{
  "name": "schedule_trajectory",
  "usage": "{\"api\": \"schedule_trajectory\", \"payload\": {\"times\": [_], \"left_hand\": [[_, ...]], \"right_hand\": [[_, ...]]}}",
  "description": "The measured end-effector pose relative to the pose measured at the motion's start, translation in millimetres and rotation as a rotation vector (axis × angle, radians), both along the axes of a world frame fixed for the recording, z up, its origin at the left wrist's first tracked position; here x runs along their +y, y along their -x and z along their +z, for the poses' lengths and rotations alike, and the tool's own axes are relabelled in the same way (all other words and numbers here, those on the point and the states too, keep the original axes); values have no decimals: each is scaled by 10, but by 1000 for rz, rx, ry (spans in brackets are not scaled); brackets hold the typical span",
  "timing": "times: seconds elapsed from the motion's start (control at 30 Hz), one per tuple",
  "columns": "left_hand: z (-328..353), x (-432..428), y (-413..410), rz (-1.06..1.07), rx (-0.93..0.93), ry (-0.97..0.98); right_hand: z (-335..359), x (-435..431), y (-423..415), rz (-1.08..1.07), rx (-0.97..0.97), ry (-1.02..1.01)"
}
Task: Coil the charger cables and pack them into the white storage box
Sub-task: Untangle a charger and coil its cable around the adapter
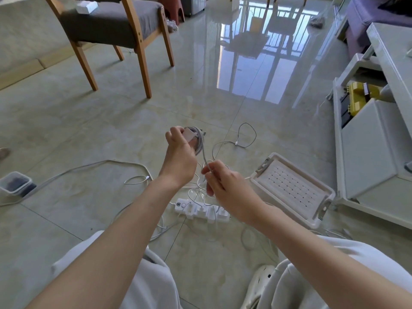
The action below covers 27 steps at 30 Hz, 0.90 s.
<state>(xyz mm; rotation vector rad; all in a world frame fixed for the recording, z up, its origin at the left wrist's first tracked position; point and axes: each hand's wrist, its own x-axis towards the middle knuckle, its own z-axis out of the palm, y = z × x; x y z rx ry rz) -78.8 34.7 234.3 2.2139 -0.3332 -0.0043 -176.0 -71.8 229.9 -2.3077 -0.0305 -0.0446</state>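
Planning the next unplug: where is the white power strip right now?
In the head view, the white plastic power strip lies on the tiled floor at lower centre, beneath the right hand, just left of the white perforated storage box.

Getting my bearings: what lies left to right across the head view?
Clear container, left hand gripping coiled cable, right hand pinching its tail, white storage box, white cabinet.

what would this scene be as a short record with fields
left hand: grips white square charger brick and grey coiled cable
right hand: pinches that cable's loose tail
white latched plastic storage box: on floor at right, no cable in it
white power strip: on floor under the hands, loose white cables spread nearby
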Motion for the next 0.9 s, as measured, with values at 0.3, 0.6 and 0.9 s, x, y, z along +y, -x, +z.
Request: {"api": "schedule_trajectory", "payload": {"times": [0.3,0.6,0.9], "left_hand": [[117,-180,27,68,434,649],[380,-163,114,-103,913,1223],[395,-71,107,-248,843,1034]], "right_hand": [[55,88,-46,-27,238,-628],[11,-10,-26,-75,110,-39],[-78,-198,-71,99,42,265]]}}
